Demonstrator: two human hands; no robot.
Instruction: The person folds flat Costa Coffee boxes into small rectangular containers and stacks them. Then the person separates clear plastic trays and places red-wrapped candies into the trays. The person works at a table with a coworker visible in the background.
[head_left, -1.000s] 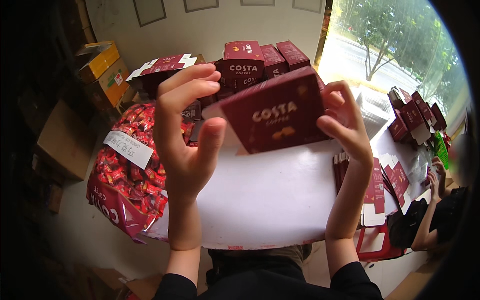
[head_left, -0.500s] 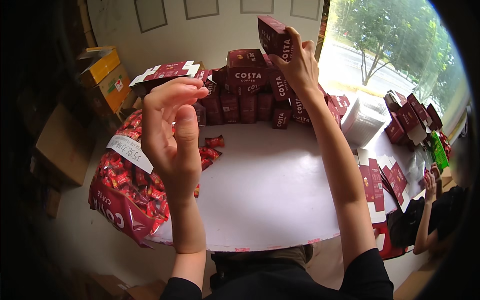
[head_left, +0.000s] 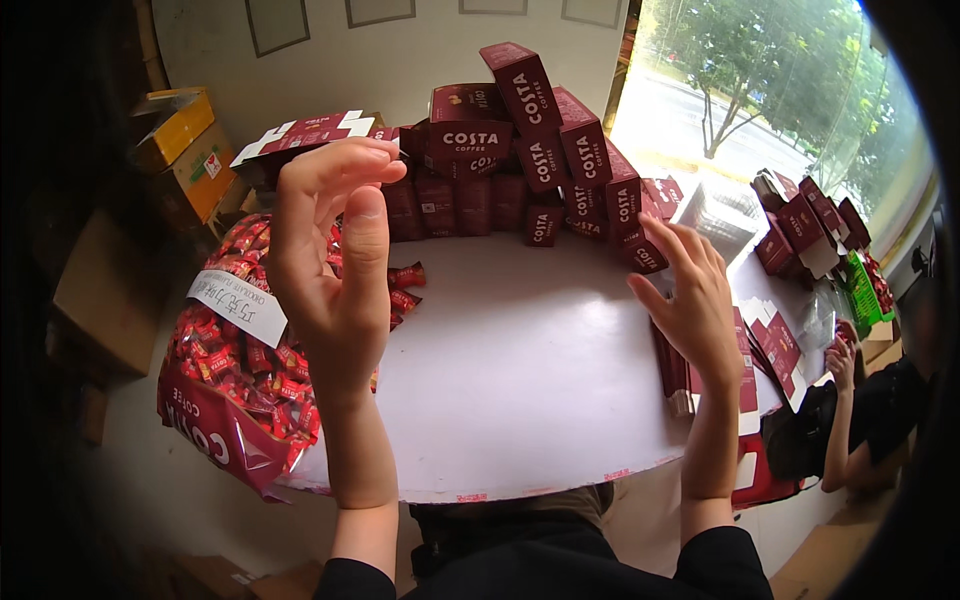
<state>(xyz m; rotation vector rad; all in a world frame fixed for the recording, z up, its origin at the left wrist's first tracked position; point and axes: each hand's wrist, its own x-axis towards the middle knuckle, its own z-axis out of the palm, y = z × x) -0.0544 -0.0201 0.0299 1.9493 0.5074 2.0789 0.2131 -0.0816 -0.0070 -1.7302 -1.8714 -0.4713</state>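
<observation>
My left hand (head_left: 335, 260) is raised over the table's left side, fingers curved and thumb apart, with nothing in it. Beside it stands a large open bag (head_left: 225, 430) full of red-wrapped candies, and a few loose candies (head_left: 405, 275) lie on the table. My right hand (head_left: 700, 310) is over the right side, empty with fingers spread. Under and beside it are folded maroon cartons (head_left: 672, 370), partly covered by the hand. Along the back, several maroon boxes (head_left: 470, 135) are stacked in rows. One box (head_left: 522, 90) leans tilted on top of the pile.
The white table (head_left: 520, 350) has a curved front edge. Clear plastic trays (head_left: 720, 215) stand stacked at the right. Farther right, a co-worker's hand (head_left: 843, 360) is near a green bag (head_left: 868, 290) and more maroon boxes (head_left: 805, 225). Cardboard boxes (head_left: 115, 285) stand at the left.
My right hand has let go of the maroon box, which now rests tilted on the pile, and has come down and nearer on the right. My left hand keeps its pose.
</observation>
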